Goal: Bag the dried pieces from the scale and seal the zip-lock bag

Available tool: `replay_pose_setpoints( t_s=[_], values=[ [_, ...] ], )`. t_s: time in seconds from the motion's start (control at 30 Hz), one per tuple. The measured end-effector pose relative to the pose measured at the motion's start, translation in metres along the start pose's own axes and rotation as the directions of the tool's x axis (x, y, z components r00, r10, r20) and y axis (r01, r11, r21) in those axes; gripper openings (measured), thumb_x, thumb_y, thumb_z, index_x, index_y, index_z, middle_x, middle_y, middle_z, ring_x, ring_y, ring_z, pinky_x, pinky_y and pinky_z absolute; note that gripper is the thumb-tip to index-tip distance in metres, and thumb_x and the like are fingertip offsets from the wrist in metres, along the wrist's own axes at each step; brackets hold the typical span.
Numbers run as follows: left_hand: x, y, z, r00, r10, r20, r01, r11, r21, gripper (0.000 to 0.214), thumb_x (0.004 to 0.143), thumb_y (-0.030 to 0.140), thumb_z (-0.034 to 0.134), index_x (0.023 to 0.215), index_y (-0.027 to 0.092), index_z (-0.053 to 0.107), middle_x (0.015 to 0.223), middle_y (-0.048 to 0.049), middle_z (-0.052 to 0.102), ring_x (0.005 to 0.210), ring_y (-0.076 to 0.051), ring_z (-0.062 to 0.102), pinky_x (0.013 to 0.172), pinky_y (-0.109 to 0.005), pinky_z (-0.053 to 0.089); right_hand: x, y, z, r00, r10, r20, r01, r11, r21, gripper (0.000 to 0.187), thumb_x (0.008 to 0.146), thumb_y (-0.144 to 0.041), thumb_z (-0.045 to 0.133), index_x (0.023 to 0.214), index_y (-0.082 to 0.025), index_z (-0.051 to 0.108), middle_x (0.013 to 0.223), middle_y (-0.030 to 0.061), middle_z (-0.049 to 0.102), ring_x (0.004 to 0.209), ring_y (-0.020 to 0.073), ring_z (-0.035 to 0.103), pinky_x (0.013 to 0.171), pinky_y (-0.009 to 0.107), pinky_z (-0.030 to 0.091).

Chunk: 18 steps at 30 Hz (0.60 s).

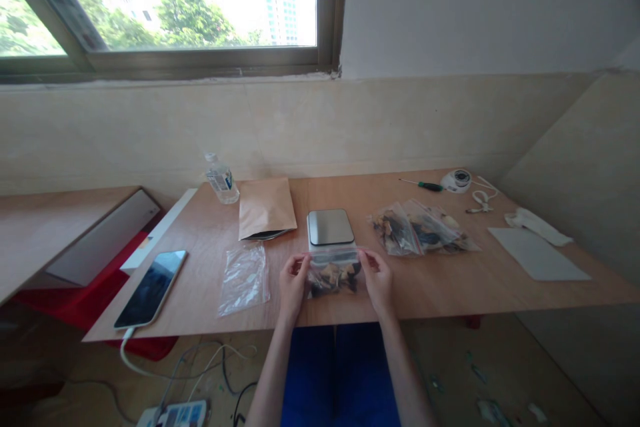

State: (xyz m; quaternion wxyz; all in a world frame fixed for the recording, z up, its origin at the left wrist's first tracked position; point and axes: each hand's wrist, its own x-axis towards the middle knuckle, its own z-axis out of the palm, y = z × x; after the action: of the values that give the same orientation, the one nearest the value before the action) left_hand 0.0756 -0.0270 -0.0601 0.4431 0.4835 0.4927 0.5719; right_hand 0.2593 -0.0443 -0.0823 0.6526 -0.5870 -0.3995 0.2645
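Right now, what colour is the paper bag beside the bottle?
Light brown; the paper bag shows best in the head view.

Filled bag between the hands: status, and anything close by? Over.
Left hand and right hand gripping upper corners. Filled bag over table, dark and tan pieces inside. Close by: scale just beyond, flat plastic bag to left.

Blurred bottle label (229,181), no lettering legible
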Motion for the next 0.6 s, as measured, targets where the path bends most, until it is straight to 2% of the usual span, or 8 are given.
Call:
replay_pose_setpoints(
  t_s=[0.23,0.4,0.6],
  values=[
    [-0.0025,0.0018,0.0015,1.0,-0.001,-0.015,0.001,1.0,0.013,0.024,0.075,0.037,0.065,0.082,0.014,0.067,0.073,-0.0048,0.068,0.068,-0.016,0.063,0.056,-0.021,0.045,-0.0035,-0.0044,-0.0003,0.998,-0.033,-0.047,0.033,0.999,-0.006,0.031,0.079,-0.044,0.059,0.089,-0.015,0.066,0.091,0.0102,0.07,0.084,0.0218,0.064,0.078,0.035,0.05],
    [0.0001,0.0012,0.0029,0.999,0.0,0.054,-0.001,1.0,0.022,0.023,0.079,0.037,0.061,0.084,0.015,0.066,0.08,-0.0052,0.068,0.073,-0.015,0.062,0.06,-0.021,0.045,-0.0004,-0.0064,0.0001,0.996,-0.012,-0.085,0.013,1.0,0.013,0.031,0.078,-0.045,0.06,0.086,-0.015,0.064,0.085,0.0088,0.069,0.079,0.0208,0.064,0.074,0.034,0.051],
    [0.0021,-0.0006,0.0071,0.996,0.018,0.087,-0.021,0.999,0.031,0.023,0.076,0.036,0.063,0.085,0.015,0.067,0.077,-0.0039,0.066,0.071,-0.015,0.061,0.061,-0.021,0.045,0.0022,-0.0073,-0.0018,0.993,0.073,0.093,-0.083,0.99,0.112,0.033,0.079,-0.045,0.06,0.094,-0.017,0.066,0.091,0.0083,0.07,0.085,0.0217,0.065,0.076,0.034,0.051]
  ],
)
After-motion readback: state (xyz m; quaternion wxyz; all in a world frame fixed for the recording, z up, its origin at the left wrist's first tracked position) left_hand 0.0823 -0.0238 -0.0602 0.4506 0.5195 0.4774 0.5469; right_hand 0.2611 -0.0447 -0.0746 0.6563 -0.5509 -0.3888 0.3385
